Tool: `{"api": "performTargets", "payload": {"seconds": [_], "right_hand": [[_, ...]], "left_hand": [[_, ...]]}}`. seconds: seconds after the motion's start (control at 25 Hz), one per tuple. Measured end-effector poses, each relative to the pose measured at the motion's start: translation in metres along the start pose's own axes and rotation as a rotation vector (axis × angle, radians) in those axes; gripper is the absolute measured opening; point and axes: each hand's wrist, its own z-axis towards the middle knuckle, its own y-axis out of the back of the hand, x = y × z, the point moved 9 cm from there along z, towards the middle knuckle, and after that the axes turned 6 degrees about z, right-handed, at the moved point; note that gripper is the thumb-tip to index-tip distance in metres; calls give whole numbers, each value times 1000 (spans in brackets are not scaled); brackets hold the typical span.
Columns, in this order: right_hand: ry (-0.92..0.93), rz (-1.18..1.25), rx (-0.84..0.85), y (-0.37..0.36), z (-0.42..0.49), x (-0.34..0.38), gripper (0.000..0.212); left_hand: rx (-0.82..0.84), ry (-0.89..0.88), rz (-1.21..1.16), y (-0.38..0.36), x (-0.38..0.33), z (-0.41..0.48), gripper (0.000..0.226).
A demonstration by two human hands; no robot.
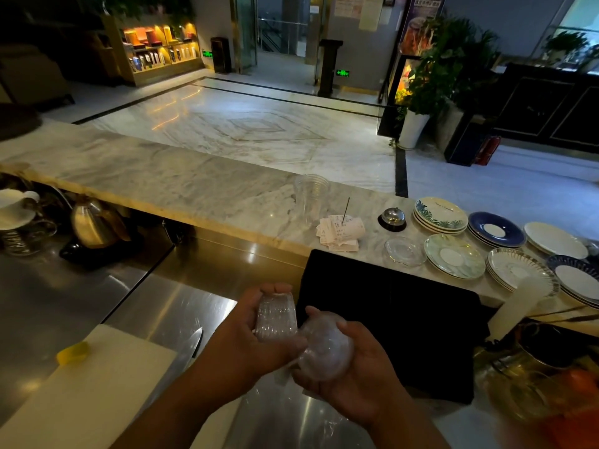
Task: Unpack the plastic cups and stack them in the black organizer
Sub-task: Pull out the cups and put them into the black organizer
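Two hands: seen low in the head view, over the steel counter point(181, 319).
Left hand point(249, 332): fingers point(279, 288) closed around a nested stack of clear plastic cups point(276, 317); stack held roughly upright, tilted slightly.
Right hand point(353, 367): fingers curled under and around a bunched clear plastic wrapper point(325, 346); thumb lies on top of it.
Cups and wrapper: touching, wrapper at 4 o'clock of the stack; whether any cup remains inside the wrapper cannot be told.
Black organizer point(389, 312): dark box at 2 o'clock of the hands, just beside them; interior too dark to read.
Marble ledge: a few clear cups point(310, 197) stand nested upright at 12 o'clock, well apart from the hands.
Near those cups: receipts on a spike point(342, 231), then a call bell point(393, 218) at their 3 o'clock.
Far right: plates and saucers point(453, 254) laid out in low stacks.
Left foreground: white cutting board point(97, 390) with a yellow piece point(73, 352) on it; knife point(191, 348) beside the board.
Far left: metal kettle point(92, 223) at 10 o'clock.
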Motion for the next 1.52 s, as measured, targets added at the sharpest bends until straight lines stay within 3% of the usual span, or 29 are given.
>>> {"api": "performTargets", "payload": {"seconds": [0.08, 0.16, 0.2, 0.32, 0.4, 0.52, 0.64, 0.72, 0.8, 0.88, 0.92, 1.16, 1.36, 1.52], "right_hand": [[125, -260, -177, 19, 14, 28, 60], [247, -860, -445, 37, 25, 65, 60], [278, -1196, -517, 38, 31, 77, 70], [278, -1933, -427, 42, 65, 73, 99], [258, -2182, -339, 48, 84, 59, 106], [201, -2407, -348, 56, 95, 51, 113], [245, -2217, -441, 68, 66, 40, 93], [289, -1766, -495, 71, 36, 34, 49], [215, -1167, -455, 62, 14, 19, 15], [104, -719, -337, 43, 5, 6, 27], [87, -619, -269, 30, -1, 6, 37], [149, -604, -165, -6, -30, 29, 44], [182, -596, -146, -16, -44, 33, 33], [166, -579, -106, -27, -51, 32, 61]], "left_hand": [[-24, 19, -18, 9, 4, 6, 71], [-47, 38, -59, 17, 10, 12, 62], [-53, 45, -63, 20, 14, 15, 60], [-58, 75, -54, 25, 29, 18, 64], [-63, 97, -58, 28, 37, 18, 67], [-87, 92, -28, 35, 45, 17, 64], [-110, 96, -45, 37, 49, 12, 62], [-104, 96, -27, 33, 48, 9, 65], [-70, 82, 14, 20, 45, 7, 68], [-21, 61, 68, 1, 41, 7, 70], [7, 55, 78, -9, 40, 6, 73], [120, -27, 98, -44, 15, 1, 83], [121, -46, 48, -47, 4, -6, 74], [47, -56, 9, -35, -7, -10, 72]]}}
